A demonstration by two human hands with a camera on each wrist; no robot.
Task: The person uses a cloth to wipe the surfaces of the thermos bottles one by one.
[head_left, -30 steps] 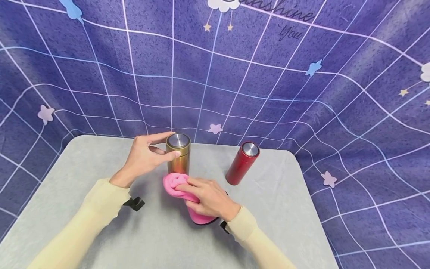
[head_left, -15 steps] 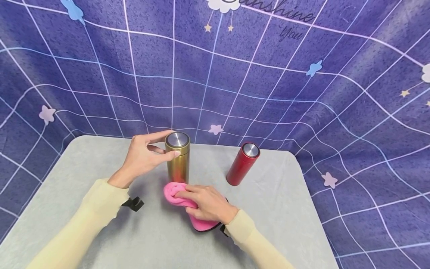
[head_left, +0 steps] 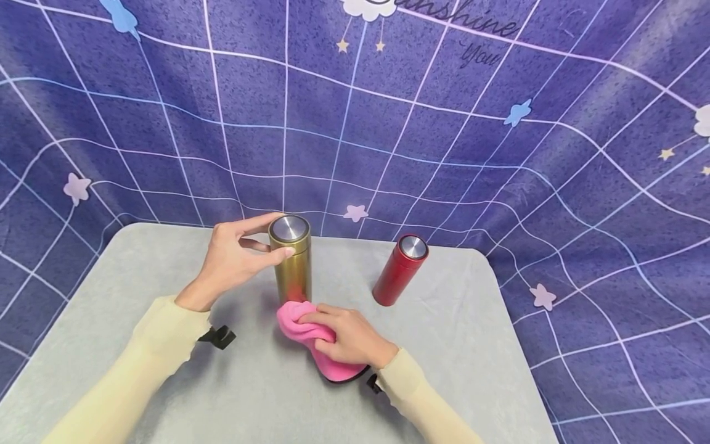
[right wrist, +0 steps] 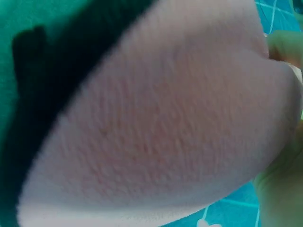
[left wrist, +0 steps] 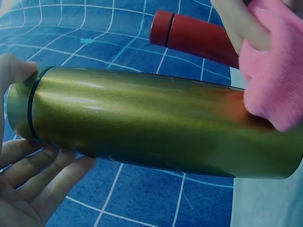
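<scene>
In the head view, my left hand [head_left: 235, 256] grips a gold vacuum flask [head_left: 294, 274] around its lid end, thumb on the near side. The left wrist view shows the flask's long glossy body [left wrist: 142, 118] with a dark ring below the lid. My right hand [head_left: 349, 336] pinches a bunched pink cloth [head_left: 299, 320] against the flask's lower part. A reddish patch shows on the gold surface beside the cloth. The cloth's loose end hangs under the hand, and its fabric [right wrist: 156, 118] fills most of the right wrist view. The flask's base is hidden by the cloth.
A red vacuum flask [head_left: 400, 271] with a silver-topped lid stands on the grey table [head_left: 444, 370], right of the gold one. Behind the table hangs a purple-blue curtain [head_left: 355, 154] with grid lines and stars. Dark wrist straps [head_left: 222, 337] show under the sleeves.
The pink cloth has moved down the gold flask, then slightly right, with my right hand. The flask's top has shifted a little left and up with my left hand. The red flask stays put.
</scene>
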